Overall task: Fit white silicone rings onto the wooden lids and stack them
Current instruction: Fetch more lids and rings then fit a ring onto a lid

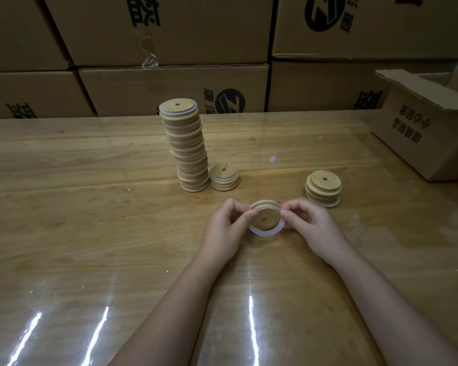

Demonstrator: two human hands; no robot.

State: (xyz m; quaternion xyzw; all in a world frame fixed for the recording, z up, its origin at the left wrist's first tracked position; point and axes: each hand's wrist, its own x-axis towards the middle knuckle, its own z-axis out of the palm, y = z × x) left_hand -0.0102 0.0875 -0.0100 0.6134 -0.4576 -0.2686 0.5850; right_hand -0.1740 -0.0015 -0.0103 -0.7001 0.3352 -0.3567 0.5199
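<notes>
Both forearms run off the bottom edge at about 6 o'clock, so nothing past them shows. The fingertips of the left hand [224,225] and right hand [308,223] cover the side edges of the wooden lid [266,219], and the far arc of the white silicone ring [265,233] is hidden behind it. At 3 o'clock the open cardboard box [431,133] is cut by the right edge, its inside out of view. A small pale speck [273,159] beyond the lids is too blurred to identify.

Cardboard boxes [169,30] behind table [64,207]; open carton [423,133] right.
</notes>
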